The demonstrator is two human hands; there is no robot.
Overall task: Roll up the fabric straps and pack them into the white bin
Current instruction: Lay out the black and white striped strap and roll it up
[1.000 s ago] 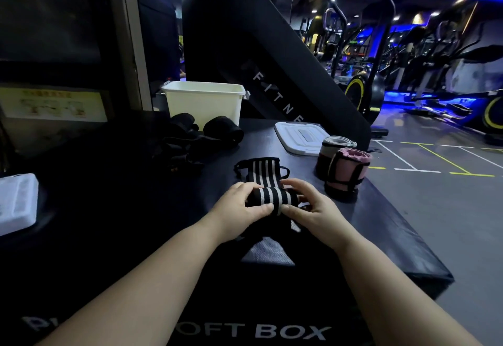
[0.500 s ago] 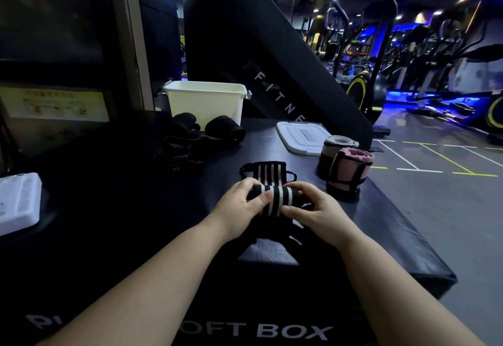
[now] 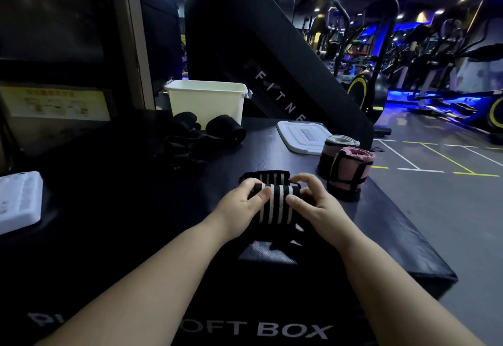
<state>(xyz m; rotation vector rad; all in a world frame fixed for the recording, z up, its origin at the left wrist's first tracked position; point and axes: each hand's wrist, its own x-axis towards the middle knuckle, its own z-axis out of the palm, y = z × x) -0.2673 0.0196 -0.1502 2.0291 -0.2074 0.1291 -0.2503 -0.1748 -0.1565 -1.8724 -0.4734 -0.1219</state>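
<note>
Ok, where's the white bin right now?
In the head view the white bin stands at the far edge of the black soft box, left of centre, just behind a black rolled strap and left of the flat white lid.

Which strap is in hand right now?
The nearer striped strap, gripped by left hand and right hand; pink roll and grey roll stand apart at right.

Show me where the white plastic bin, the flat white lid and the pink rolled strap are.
white plastic bin [image 3: 206, 106]: head view, on its front wall.
flat white lid [image 3: 299, 135]: head view, on its top face.
pink rolled strap [image 3: 351, 172]: head view, on its side.
</note>
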